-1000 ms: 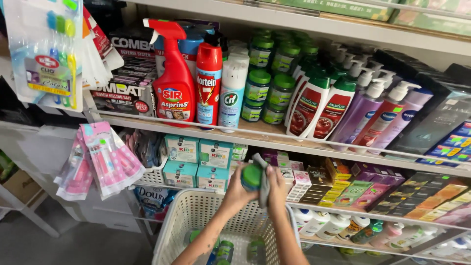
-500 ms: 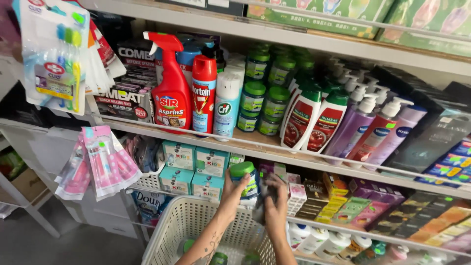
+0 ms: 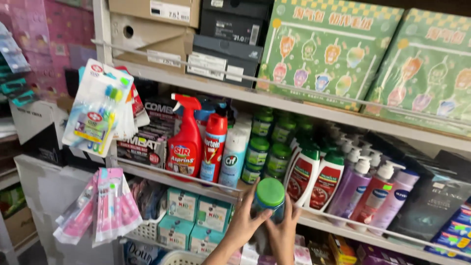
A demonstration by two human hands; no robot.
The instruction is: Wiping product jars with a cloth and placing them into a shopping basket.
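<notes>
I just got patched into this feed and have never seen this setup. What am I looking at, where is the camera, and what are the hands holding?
There is no machine here: a person wears one camera on the head, and it looks at their own bare hands in front of shop shelves. The left hand and right hand together hold a jar with a green lid, raised at the edge of the middle shelf. On that shelf stand a red spray bottle, a red can, more green-lidded jars and pump bottles. Boxes sit on the shelf below, and toothbrush packs hang at the left.
</notes>
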